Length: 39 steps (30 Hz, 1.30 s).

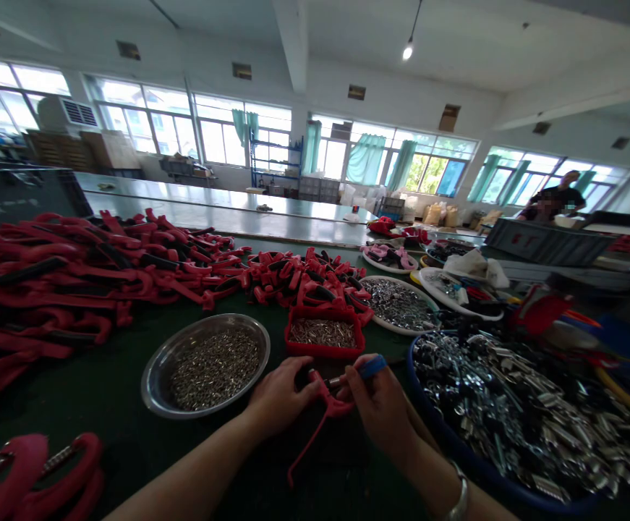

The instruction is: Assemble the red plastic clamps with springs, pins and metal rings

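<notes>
While my left hand (285, 394) and right hand (382, 409) gripped a skinny-tailed red part (330, 403), a red tray (322, 352) and steel bowl (158, 376) sat close by.

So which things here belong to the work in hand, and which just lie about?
In the work, it seems:
red plastic piece, in the left hand
silvery part, at the right hand
red tray, likely
metal bowl, likely

Just about, it seems:
green curtains
hanging bulb
grey crate

- Left forearm (206, 459) bare, reaching forward; left hand (282, 394) knuckles up, fingers curled, thumb pointing inward.
- Right forearm (434, 463) bare, angling inward; right hand (380, 409) faces the left, thumb and fingers pinching.
</notes>
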Motion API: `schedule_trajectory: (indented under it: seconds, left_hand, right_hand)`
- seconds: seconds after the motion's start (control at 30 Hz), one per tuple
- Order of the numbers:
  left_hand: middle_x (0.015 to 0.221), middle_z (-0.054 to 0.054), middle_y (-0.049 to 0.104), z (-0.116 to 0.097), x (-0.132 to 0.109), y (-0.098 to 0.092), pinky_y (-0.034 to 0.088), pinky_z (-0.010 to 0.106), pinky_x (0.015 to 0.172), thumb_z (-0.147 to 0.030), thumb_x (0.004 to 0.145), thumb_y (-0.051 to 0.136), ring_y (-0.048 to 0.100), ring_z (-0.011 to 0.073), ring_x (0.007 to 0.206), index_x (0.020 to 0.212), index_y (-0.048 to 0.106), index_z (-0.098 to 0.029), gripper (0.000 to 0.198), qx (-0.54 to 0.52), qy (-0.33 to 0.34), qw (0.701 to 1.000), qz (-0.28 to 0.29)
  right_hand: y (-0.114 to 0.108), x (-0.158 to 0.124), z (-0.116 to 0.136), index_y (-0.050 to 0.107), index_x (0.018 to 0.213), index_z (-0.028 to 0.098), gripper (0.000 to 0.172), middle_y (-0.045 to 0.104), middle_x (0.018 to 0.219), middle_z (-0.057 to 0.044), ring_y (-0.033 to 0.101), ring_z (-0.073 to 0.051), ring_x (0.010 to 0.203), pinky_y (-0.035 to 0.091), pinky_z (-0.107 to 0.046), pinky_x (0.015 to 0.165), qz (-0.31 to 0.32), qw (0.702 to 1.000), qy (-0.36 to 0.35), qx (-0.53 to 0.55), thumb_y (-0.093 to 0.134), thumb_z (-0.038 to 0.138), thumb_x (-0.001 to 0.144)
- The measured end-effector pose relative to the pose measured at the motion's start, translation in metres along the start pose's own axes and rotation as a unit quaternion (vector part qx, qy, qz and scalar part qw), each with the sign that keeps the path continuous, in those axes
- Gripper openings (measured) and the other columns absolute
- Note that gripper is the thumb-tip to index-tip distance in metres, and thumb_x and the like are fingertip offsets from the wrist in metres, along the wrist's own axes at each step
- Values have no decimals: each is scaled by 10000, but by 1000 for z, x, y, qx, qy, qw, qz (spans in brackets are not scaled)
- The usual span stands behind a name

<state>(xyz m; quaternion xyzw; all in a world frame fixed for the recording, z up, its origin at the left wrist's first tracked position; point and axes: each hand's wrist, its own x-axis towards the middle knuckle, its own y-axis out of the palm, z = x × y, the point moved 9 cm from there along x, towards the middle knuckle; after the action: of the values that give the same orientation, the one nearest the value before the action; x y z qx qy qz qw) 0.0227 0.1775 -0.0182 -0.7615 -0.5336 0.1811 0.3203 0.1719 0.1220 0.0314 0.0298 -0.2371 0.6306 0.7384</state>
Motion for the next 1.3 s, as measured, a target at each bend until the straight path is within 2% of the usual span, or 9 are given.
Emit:
schedule_trajectory:
  seconds: [0.1,0.2,0.33,0.47,0.6,0.73,0.83,0.97,1.3]
  left_hand:
    - [1199,84,560,-1,1,0,445,307,739,-485,741,505,574,241,931,1194,530,-192,540,5,5,1000,3]
    - [1198,83,560,-2,1,1,447,306,731,-469,744,504,578,238,915,1198,527,-190,534,6,8,1000,4]
    - [1189,87,565,-3,1,0,444,308,742,-475,734,516,582,233,898,1197,530,-186,547,2,9,1000,9]
    - [1186,88,568,-3,2,1,443,307,738,-485,732,518,592,216,854,1197,529,-181,556,2,12,1000,14]
    - [1190,87,563,-1,2,2,449,298,711,-504,738,510,592,209,835,1206,517,-185,566,7,10,1000,20]
    - [1186,86,564,-1,2,3,451,306,715,-510,733,518,586,220,854,1207,518,-190,572,5,12,1000,20]
    - [1201,81,555,-1,2,2,450,309,728,-511,739,507,583,220,865,1212,514,-194,569,3,10,1000,21]
    - [1202,67,558,-2,1,2,446,304,733,-505,762,476,588,205,841,1214,512,-208,542,5,4,1000,21]
    - [1217,55,551,-2,0,0,437,280,725,-488,776,468,579,215,914,1212,508,-219,514,16,0,1000,17]
  right_hand:
    - [-1,8,-25,451,818,214,235,625,653,15,620,-139,496,512,-251,482,-17,989,119,83,564,419,805]
    - [3,12,-55,453,760,191,241,617,600,18,580,-114,409,475,-216,382,-17,956,249,156,554,405,804]
    - [6,15,-70,470,735,166,193,628,584,-3,562,-91,386,467,-193,367,14,936,302,181,536,327,818]
    - [8,10,-71,467,751,169,178,621,551,4,546,-98,360,458,-201,345,49,926,323,189,567,310,792]
    - [5,7,-60,456,797,185,233,625,585,25,571,-108,399,476,-209,373,44,940,288,176,584,379,784]
    - [-10,17,-24,453,809,205,263,613,628,26,594,-129,442,492,-238,425,-12,992,110,68,575,437,792]
    - [-6,19,-2,458,846,208,226,618,673,7,622,-147,491,512,-264,485,-3,1000,12,-8,537,419,828]
    - [6,19,0,449,854,208,206,617,679,0,635,-149,510,517,-260,499,21,1000,3,-15,504,406,852]
    - [5,17,3,447,867,205,179,620,663,3,633,-141,497,502,-239,485,7,999,-18,-40,501,376,860]
